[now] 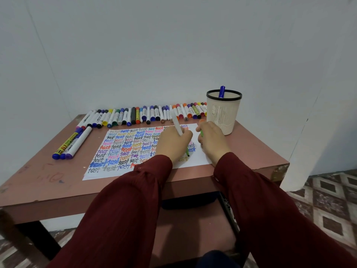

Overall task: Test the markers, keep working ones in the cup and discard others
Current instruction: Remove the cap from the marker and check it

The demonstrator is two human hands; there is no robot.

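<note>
Head view: I see the left hand gripping a white marker, its green tip on the paper's near right. The right hand pinches a green piece beside the cup, which holds a blue marker.

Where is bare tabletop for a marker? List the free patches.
Free: the table's front-left corner, bordered by three loose markers, paper and its edge; the strip right of the paper, before the cup. Crowded: the back marker row; left hand and right hand on the paper.
</note>
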